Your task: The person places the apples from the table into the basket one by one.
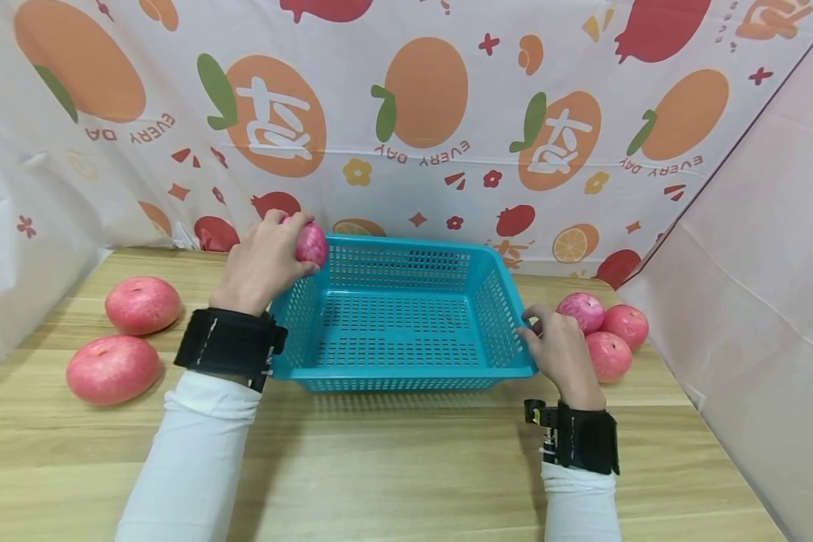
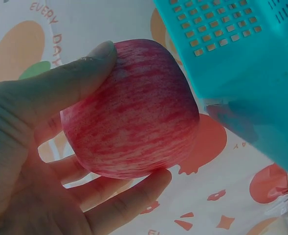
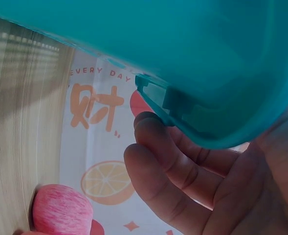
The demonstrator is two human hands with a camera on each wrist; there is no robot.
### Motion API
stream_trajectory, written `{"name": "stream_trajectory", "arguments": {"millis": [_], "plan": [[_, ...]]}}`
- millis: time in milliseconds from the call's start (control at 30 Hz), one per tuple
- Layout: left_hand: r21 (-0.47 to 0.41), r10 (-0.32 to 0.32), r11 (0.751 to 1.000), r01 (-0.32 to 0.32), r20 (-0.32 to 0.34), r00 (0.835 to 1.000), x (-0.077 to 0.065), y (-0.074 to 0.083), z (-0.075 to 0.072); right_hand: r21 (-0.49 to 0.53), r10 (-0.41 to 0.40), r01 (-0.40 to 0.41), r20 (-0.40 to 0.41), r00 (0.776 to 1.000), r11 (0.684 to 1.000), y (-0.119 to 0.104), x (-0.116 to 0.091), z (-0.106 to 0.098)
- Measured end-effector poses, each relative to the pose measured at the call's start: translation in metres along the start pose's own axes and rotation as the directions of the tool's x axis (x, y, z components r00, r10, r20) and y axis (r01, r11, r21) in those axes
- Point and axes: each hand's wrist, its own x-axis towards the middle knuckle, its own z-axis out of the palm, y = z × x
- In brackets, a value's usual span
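Pale wooden table [image 1: 406,467] runs back to a fruit-printed cloth [image 1: 433,192], with white sheeting [image 1: 765,248] bounding it on the right. At the far left corner of a blue basket [image 1: 406,373], the left hand [image 1: 260,256] grips a red apple [image 1: 314,245]; whether the fruit is above the rim or just outside it, I cannot tell. Well apart, the right hand [image 1: 561,350] curls its fingers on the basket's right rim. The back rim stands near the cloth; wood stretches from the near edge toward the viewer. Two apples [image 1: 142,305] sit to the left, and three apples [image 1: 608,357] crowd just beside the right hand. The left wrist view shows thumb opposing fingers around the apple's striped side, mostly hidden from the head; the right wrist view shows fingertips beneath the rim.
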Motion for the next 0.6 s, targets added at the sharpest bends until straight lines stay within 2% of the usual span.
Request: {"name": "stream_trajectory", "arguments": {"millis": [267,600], "plan": [[0.006,0.020,1.000,-0.020,0.000,1.000,0.0038,0.0012,0.0041,0.004,0.005,-0.005,0.002,1.000,1.000,0.0003,0.0004,0.0005],[-0.003,0.012,1.000,-0.012,0.026,1.000,0.0059,0.0012,0.0075,0.001,-0.008,0.008,-0.010,1.000,1.000,0.0013,0.0000,0.0011]]}}
